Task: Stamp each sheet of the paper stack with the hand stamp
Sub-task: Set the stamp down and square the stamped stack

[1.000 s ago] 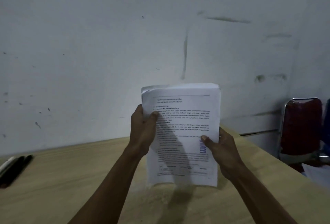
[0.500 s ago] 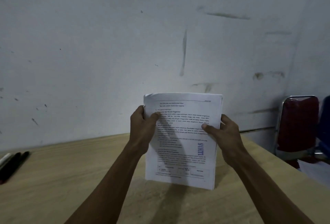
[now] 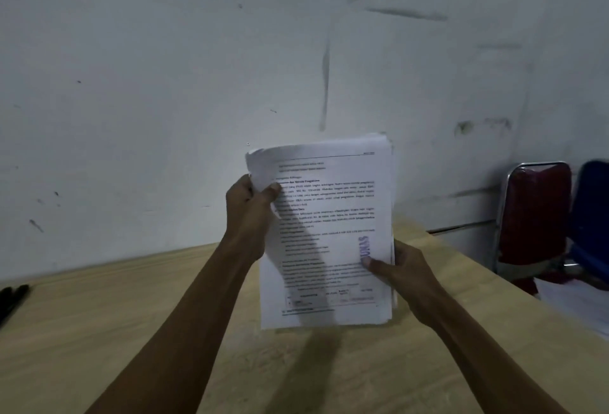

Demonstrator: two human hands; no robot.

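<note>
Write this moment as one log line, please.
stage: squaring stack | left hand: grips white printed paper stack | right hand: pinches it | top sheet: purple stamp | pale wooden table: below

The paper stack (image 3: 324, 232) I hold is white with black print and a purple stamp mark (image 3: 364, 248); the table (image 3: 99, 331) is pale wood-grain, the chair (image 3: 535, 216) dark red.

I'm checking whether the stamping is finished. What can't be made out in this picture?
- Head view: sheets behind the front page of the paper stack are covered by it.
- Stamp mark: lower end under the right hand thumb.
- Printed text: too blurred.
- Dark pens: cut by left edge.
- Hand stamp: not in view.
</note>
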